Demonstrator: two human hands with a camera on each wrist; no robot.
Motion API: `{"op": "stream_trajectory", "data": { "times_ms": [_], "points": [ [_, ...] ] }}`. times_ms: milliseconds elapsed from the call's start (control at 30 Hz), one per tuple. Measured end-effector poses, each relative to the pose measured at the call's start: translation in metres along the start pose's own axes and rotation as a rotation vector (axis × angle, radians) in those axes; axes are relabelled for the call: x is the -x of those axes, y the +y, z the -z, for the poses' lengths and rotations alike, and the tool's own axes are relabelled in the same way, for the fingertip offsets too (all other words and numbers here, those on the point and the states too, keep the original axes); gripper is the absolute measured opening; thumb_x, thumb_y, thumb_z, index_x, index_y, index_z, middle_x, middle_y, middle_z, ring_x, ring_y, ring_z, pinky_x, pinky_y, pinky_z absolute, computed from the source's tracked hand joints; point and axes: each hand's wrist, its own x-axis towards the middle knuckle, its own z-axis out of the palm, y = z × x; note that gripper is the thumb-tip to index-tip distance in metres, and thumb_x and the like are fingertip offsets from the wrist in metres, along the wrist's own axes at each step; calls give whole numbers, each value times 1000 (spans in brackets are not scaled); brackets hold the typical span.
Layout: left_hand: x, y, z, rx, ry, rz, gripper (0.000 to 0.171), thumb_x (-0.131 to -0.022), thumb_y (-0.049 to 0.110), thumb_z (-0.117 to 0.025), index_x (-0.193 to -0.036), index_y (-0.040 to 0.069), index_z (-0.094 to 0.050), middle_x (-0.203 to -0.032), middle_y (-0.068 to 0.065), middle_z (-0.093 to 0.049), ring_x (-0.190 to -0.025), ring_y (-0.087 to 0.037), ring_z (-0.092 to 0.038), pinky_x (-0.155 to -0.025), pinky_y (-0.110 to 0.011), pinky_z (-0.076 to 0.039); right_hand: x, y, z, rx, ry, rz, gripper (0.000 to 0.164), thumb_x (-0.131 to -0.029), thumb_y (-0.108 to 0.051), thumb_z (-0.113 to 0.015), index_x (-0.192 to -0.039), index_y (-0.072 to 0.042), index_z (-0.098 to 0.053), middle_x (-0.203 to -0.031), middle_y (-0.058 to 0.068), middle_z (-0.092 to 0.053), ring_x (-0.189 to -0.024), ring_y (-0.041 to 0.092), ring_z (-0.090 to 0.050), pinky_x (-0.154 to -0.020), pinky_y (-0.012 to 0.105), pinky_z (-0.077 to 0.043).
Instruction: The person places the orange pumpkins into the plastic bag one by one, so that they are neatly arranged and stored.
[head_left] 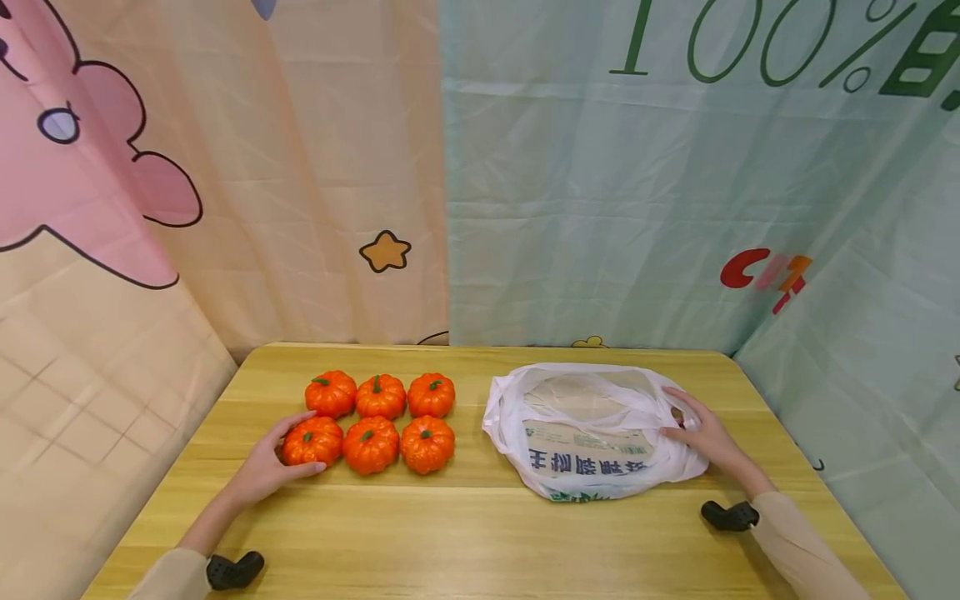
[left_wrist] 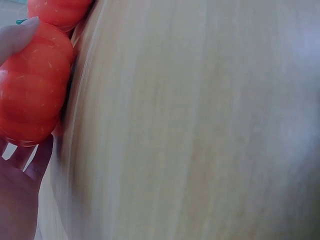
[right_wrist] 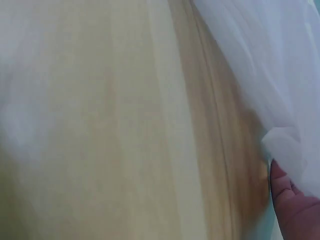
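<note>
Several small orange pumpkins with green stems stand in two rows on the left of the table. My left hand [head_left: 262,468] holds the front-left pumpkin [head_left: 311,442], thumb on its near side and fingers round its far side. In the left wrist view that pumpkin [left_wrist: 32,90] sits between the thumb and the other fingers. On the right lies a white plastic bag [head_left: 517,433], its mouth loosely gathered, with a printed beige package [head_left: 592,442] showing inside. My right hand [head_left: 708,437] grips the bag's right edge, with thumb and fingers spread along the opening.
The wooden table [head_left: 450,542] has rounded far corners. Printed cloth curtains [head_left: 315,167] hang behind it and along both sides. Bare tabletop separates the pumpkins from the bag. Each wrist wears a black device [head_left: 235,571].
</note>
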Motion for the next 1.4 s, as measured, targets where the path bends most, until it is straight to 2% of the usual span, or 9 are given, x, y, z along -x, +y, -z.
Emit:
{"op": "stream_trajectory", "data": {
  "times_ms": [133,367,667,1167,1400],
  "points": [
    [2,2,2,15,6,19,78,-78,24,-80,-144,10,-40,-141,-18,-44,-107,16,-35,-92,-28,-42,-2,-2,-1,-20,-11,-17,73,-84,-14,-72,-145,-1,-34,-153,31,-21,-139,53,-15,-107,73,-12],
    [5,4,4,19,25,39,78,-79,25,-79,-144,9,-39,-143,-18,-41,-109,13,-36,-88,-16,-40,-2,-3,-3,-40,-17,-35,72,-85,-15,-72,-145,-2,-35,-153,30,-22,-139,51,-17,-108,71,-15],
    [7,9,3,40,58,3,77,-79,20,-79,-144,8,-39,-142,-16,-42,-107,19,-34,-85,-5,-36,-2,-4,-2,-72,-19,-57,73,-84,-13,-72,-145,-1,-34,-154,29,-20,-139,49,-17,-109,70,-15],
    [8,28,3,3,72,-15,77,-78,23,-80,-143,12,-41,-143,-14,-41,-110,17,-32,-88,-14,-35,0,-1,0,-40,-23,-64,73,-85,-16,-72,-146,-2,-34,-155,29,-21,-139,50,-18,-109,69,-17],
    [7,37,3,20,89,-63,76,-78,18,-80,-142,10,-41,-141,-15,-42,-111,16,-32,-88,-11,-34,1,0,0,-42,-31,-63,74,-85,-16,-72,-146,-1,-34,-154,29,-20,-139,49,-18,-108,69,-18]
  ]
}}
